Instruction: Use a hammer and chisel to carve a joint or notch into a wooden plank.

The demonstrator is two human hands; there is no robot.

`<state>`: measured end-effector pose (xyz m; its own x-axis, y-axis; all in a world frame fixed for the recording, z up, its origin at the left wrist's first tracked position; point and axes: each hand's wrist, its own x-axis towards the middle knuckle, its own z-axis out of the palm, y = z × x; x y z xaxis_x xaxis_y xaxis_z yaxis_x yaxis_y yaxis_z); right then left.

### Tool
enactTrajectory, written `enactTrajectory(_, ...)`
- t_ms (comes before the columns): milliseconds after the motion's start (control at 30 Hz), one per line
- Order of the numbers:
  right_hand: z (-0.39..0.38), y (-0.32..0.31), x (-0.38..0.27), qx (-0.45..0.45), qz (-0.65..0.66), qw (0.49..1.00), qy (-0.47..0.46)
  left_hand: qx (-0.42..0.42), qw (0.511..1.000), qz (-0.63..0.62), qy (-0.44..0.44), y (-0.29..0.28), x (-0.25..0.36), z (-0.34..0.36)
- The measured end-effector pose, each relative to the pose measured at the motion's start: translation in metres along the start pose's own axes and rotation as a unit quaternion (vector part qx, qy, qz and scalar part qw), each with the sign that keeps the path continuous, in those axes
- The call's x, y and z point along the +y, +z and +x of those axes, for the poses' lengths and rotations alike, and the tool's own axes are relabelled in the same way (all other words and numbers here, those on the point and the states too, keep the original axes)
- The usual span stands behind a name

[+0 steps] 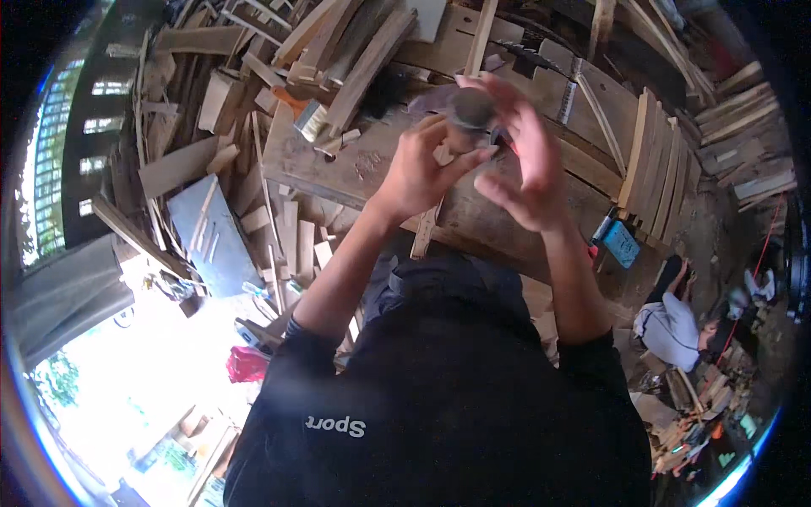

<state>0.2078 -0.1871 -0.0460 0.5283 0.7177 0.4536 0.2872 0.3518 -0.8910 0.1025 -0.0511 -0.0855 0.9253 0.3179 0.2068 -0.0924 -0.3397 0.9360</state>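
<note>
"Over the workbench (325,169), how far along are you?"

"Partway, I'd judge. The round, dark-topped piece (470,111) is up off the wood, between my two hands, and not yet set down."

"Which hand has it?"

"My left hand (412,175) — thumb and fingers look closed about its lower part, though blur hides the exact contact. My right hand (534,156) is spread just beside it, thumb well apart from the fingers; whether a fingertip touches, I cannot tell."

"So what's left?"

"Putting the piece down, at least, by my reckoning. Beyond that, the blur shows me no finished result."

"And the surface?"

"Worn brown wood with a scatter of shavings (368,160). Near the left end lies a brush (311,122) with an orange handle, and a narrow wooden strip (424,232) points toward me past the near edge. Off to my right stands a row of boards (650,169), a blue box (621,245) just below it."

"The room?"

"Crowded — loose timber (182,169) heaped on my left beside a grey-blue panel (215,237), glaring light at lower left, and another person (672,325) in a pale shirt low down on my right."
</note>
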Motion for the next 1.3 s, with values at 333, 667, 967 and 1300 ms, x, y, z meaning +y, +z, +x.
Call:
enactTrajectory(333,-0.009,0.019,0.022,0.0,0.103,0.989,0.105,0.08,0.972,0.207,-0.076,0.017,-0.101,-0.099)
enactTrajectory(667,-0.009,0.021,0.031,0.164,0.137,0.972,0.095,0.143,0.943,0.286,-0.09,0.037,-0.129,-0.13)
enactTrajectory(967,-0.012,-0.006,0.04,0.219,0.161,0.954,0.129,0.136,0.944,0.293,-0.071,0.039,-0.131,-0.13)
enactTrajectory(1300,-0.028,-0.055,0.06,0.274,0.214,0.929,0.125,0.125,0.94,0.309,-0.079,0.042,-0.132,-0.128)
